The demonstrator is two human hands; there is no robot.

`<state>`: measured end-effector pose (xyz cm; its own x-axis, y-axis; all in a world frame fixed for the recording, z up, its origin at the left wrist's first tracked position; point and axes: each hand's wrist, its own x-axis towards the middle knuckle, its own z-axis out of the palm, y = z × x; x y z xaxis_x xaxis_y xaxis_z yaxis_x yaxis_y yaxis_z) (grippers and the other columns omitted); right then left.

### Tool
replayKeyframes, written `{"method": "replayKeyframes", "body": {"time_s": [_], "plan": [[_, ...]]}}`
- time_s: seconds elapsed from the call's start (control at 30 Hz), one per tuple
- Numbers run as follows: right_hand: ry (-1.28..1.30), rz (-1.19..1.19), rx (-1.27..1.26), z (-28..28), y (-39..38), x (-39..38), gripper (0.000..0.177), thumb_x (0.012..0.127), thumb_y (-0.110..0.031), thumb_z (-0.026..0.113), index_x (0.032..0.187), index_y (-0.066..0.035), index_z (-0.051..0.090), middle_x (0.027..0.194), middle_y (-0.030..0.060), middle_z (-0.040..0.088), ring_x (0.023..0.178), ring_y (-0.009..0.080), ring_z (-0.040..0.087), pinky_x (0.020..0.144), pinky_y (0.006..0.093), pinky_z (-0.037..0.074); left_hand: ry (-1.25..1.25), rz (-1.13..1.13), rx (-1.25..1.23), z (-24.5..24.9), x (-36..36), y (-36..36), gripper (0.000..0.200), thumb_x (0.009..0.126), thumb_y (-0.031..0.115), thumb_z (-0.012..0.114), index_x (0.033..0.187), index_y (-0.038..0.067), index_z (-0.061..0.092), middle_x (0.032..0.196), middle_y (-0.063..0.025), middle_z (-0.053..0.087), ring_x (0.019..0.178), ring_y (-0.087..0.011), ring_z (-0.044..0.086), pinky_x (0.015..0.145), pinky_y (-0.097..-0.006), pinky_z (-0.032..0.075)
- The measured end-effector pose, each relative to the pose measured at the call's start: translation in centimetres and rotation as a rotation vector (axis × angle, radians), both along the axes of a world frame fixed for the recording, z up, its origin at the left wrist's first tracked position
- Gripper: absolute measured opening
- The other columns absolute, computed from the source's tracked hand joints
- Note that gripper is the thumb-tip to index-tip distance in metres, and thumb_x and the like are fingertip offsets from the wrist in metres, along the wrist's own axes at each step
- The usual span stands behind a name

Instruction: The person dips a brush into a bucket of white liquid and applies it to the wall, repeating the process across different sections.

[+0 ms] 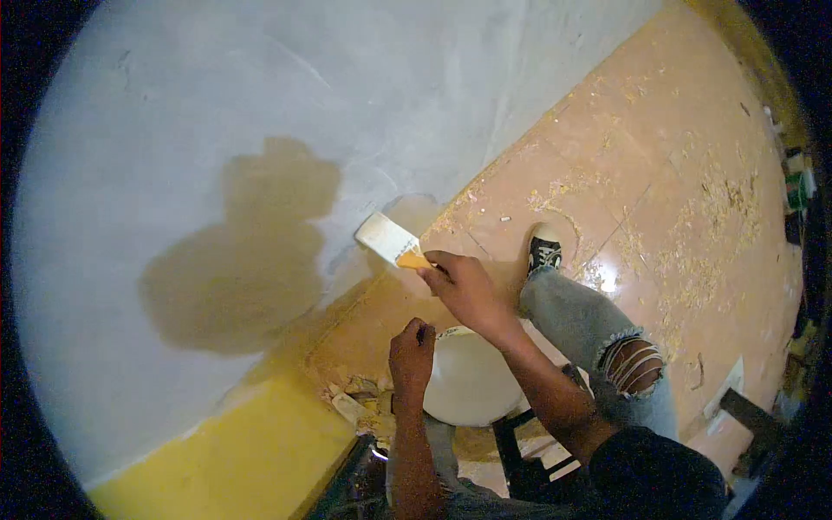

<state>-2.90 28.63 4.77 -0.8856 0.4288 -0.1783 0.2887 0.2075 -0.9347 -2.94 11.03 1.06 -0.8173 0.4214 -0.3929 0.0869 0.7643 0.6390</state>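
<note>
- Grips the paintbrush (390, 239) by its orange handle (411, 259), between thumb and fingers of the right hand (468, 292).
- Extends pale bristles (379, 232) beyond the fingertips, up and left, over the grey surface (217, 78); cannot tell contact.
- Curls fingers of the left hand (411, 360) closed, just beside the white bucket (472, 419).
</note>
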Motion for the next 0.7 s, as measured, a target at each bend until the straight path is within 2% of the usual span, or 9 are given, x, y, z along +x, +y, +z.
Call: {"method": "replayKeyframes", "body": {"time_s": [0.13,0.2,0.27,0.33,0.43,0.5,0.57,0.63,0.7], "plan": [[-0.198,0.168,0.006,-3.9,1.2,1.2,0.031,0.091,-0.023,0.057,0.103,0.005,0.063,0.072,0.0175,0.065,0.063,0.0214,0.063,0.061,0.0358,0.049,-0.006,0.009,-0.058,0.7,-0.1,0.3,0.018,0.087,0.018,0.060,0.084,0.001,0.058,0.076,-0.0191,0.065,0.072,-0.0372,0.064,0.065,-0.0428,0.049],[-0.338,0.094,0.008,-7.5,0.8,1.3,0.032,0.090,-0.024,0.058,0.102,0.005,0.063,0.072,0.0169,0.065,0.063,0.0227,0.064,0.060,0.0360,0.049,-0.013,0.035,-0.046,0.6,-0.3,0.0,0.017,0.087,0.018,0.060,0.087,0.002,0.058,0.077,-0.0182,0.065,0.074,-0.0368,0.064,0.066,-0.0428,0.049],[-0.293,0.097,0.107,-12.0,0.6,1.6,0.032,0.089,-0.024,0.058,0.101,0.005,0.064,0.072,0.0172,0.066,0.064,0.0237,0.065,0.061,0.0363,0.050,-0.011,0.050,-0.038,0.1,-0.1,-0.5,0.016,0.087,0.019,0.059,0.091,0.003,0.059,0.079,-0.0173,0.066,0.075,-0.0364,0.065,0.067,-0.0428,0.050],[-0.230,0.099,0.208,-14.6,0.9,1.1,0.033,0.089,-0.025,0.059,0.101,0.005,0.064,0.072,0.0175,0.066,0.065,0.0246,0.066,0.062,0.0365,0.050,0.101,0.122,0.093,-0.7,-0.1,-0.3,0.016,0.085,0.012,0.064,0.097,0.004,0.056,0.077,-0.0146,0.064,0.070,-0.0294,0.064,0.065,-0.0381,0.049],[-0.273,0.045,0.271,-15.0,1.1,-0.3,0.033,0.088,-0.025,0.058,0.101,0.005,0.064,0.073,0.0190,0.067,0.068,0.0275,0.068,0.063,0.0372,0.051,0.044,0.144,0.144,-0.1,-0.2,-0.5,0.027,0.080,0.004,0.066,0.104,0.005,0.054,0.079,-0.0134,0.065,0.071,-0.0280,0.064,0.067,-0.0365,0.050],[-0.430,0.063,0.228,-14.6,1.5,-1.1,0.028,0.086,-0.027,0.060,0.093,-0.001,0.065,0.092,0.0253,0.065,0.085,0.0409,0.063,0.074,0.0491,0.051,-0.006,0.153,0.159,0.3,-0.2,-0.5,0.027,0.079,0.002,0.067,0.103,0.005,0.055,0.078,-0.0132,0.064,0.071,-0.0265,0.064,0.067,-0.0361,0.050],[-0.439,0.083,0.250,-15.8,1.4,-1.8,0.028,0.086,-0.027,0.060,0.089,0.000,0.064,0.089,0.0253,0.064,0.084,0.0413,0.063,0.073,0.0494,0.051,-0.061,0.158,0.175,0.6,-0.3,-0.6,0.027,0.078,0.000,0.068,0.102,0.005,0.056,0.077,-0.0130,0.064,0.071,-0.0251,0.064,0.066,-0.0358,0.050],[-0.454,0.105,0.271,-20.7,1.0,-2.0,0.028,0.086,-0.027,0.059,0.084,0.001,0.063,0.087,0.0254,0.064,0.082,0.0417,0.063,0.072,0.0498,0.050,-0.094,0.140,0.252,0.7,-0.3,-0.8,0.021,0.079,0.003,0.069,0.096,0.004,0.058,0.076,-0.0126,0.064,0.070,-0.0228,0.064,0.063,-0.0355,0.049],[-0.253,0.259,0.424,-28.3,0.6,-1.7,0.031,0.086,-0.027,0.059,0.080,0.003,0.062,0.081,0.0257,0.063,0.079,0.0432,0.062,0.068,0.0501,0.050,-0.109,0.139,0.201,0.8,-0.4,-0.6,0.014,0.082,0.010,0.068,0.090,0.003,0.060,0.072,-0.0124,0.063,0.066,-0.0225,0.063,0.061,-0.0355,0.048]]}}
